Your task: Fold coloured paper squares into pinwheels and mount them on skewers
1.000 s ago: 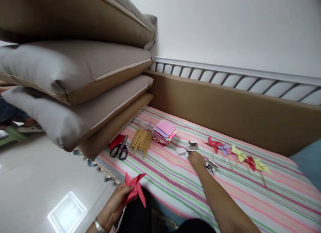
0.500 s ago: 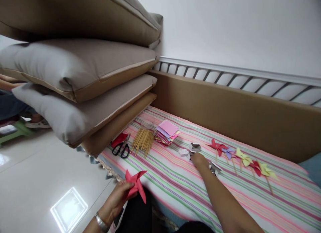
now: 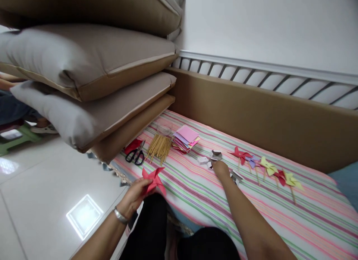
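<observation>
Your left hand [image 3: 137,194] pinches a red paper pinwheel [image 3: 153,179]. Your right hand [image 3: 220,168] reaches the small metal boxes [image 3: 215,155] on the striped cloth [image 3: 195,193]; can't tell its grip.

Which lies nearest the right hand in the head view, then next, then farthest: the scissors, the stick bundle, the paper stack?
From the right hand:
1. Paper stack, to its left, nearest.
2. Stick bundle, further left.
3. Scissors, by the cushions, farthest.
</observation>
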The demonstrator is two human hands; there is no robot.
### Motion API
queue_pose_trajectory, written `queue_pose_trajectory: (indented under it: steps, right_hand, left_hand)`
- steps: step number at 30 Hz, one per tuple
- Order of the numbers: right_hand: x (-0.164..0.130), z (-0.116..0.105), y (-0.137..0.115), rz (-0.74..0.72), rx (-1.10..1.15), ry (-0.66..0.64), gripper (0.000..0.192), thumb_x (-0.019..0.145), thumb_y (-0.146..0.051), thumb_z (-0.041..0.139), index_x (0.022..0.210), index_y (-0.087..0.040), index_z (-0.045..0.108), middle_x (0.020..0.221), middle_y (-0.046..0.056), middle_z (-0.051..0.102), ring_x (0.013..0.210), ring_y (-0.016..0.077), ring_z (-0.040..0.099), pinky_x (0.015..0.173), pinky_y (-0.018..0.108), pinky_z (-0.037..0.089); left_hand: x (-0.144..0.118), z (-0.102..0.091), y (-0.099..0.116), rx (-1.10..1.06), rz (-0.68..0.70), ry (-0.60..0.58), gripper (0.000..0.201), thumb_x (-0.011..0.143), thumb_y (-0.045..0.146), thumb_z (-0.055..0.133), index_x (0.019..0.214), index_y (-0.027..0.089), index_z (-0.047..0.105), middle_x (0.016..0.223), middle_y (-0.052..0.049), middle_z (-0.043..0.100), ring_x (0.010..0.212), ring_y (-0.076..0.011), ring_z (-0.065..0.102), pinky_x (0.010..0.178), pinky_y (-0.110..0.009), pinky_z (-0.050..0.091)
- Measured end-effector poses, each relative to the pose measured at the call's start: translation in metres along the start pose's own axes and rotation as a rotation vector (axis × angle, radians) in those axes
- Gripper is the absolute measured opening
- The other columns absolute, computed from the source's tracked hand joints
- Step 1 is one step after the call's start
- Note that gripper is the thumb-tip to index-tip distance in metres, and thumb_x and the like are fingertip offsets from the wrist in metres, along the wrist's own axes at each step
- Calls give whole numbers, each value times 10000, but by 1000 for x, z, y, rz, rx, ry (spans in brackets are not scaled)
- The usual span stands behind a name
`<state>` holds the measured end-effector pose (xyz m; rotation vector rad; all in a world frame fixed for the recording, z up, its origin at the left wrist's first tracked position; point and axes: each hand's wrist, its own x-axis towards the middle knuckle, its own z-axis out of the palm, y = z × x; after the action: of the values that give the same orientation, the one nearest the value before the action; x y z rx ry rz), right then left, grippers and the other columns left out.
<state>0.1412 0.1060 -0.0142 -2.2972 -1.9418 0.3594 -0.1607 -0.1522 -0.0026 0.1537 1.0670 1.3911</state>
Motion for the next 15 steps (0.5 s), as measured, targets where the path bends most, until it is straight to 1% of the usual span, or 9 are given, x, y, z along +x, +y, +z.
queue_pose_trajectory:
  steps: [2,5,7,10,12,13,14,15]
  right_hand:
    - [-9,-5,7,31,146,13,241,883,-328,526,1009,-136,600,1033,82,627,918,182,609,813,374,499]
    - [-36,-13,18,53,425,45,285,879,-341,461,848,-109,622,819,104,667,783,199,647,723,332,524]
    - [-62,-19,21,20,620,67,312,855,-377,440,827,-118,611,753,93,662,722,190,656,664,294,537]
    - [-114,-32,14,-78,845,59,315,785,-432,502,854,-142,607,744,56,659,696,170,653,668,292,546]
    - [-153,-46,1,-178,951,21,289,731,-435,569,846,-176,622,708,25,654,671,167,643,690,314,545]
    - [-173,-54,-8,-314,1034,-24,242,721,-399,595,826,-184,632,735,34,659,710,181,641,734,344,535]
    - [-191,-62,-17,-447,1058,-21,179,723,-360,606,785,-197,644,801,46,667,790,195,638,799,366,513]
    - [-208,-69,-25,-562,1039,18,122,730,-322,609,742,-208,652,900,59,667,899,209,621,881,389,471]
  left_hand:
    - [-3,13,7,22,17,-14,133,599,185,749,601,131,628,593,-14,643,570,-131,596,710,-328,500]
    - [-8,33,15,31,56,-48,113,599,180,745,620,126,648,596,-15,650,567,-131,602,715,-330,489]
    - [-11,46,16,44,88,-71,115,584,171,752,614,115,655,593,-22,656,566,-131,604,718,-323,481]
    - [-14,63,11,87,151,-95,144,568,177,764,645,93,676,619,-52,679,570,-137,606,696,-306,471]
    - [-17,73,5,116,193,-96,169,559,182,773,667,86,685,634,-64,689,566,-135,600,670,-290,465]
    - [-19,78,2,130,212,-97,178,555,182,778,675,87,687,640,-65,692,565,-132,598,659,-282,462]
    - [-23,84,0,143,230,-99,186,549,182,783,681,89,690,647,-64,695,567,-131,597,651,-275,460]
    - [-27,89,-3,155,246,-105,195,546,183,785,692,92,693,654,-62,697,574,-133,599,648,-271,460]
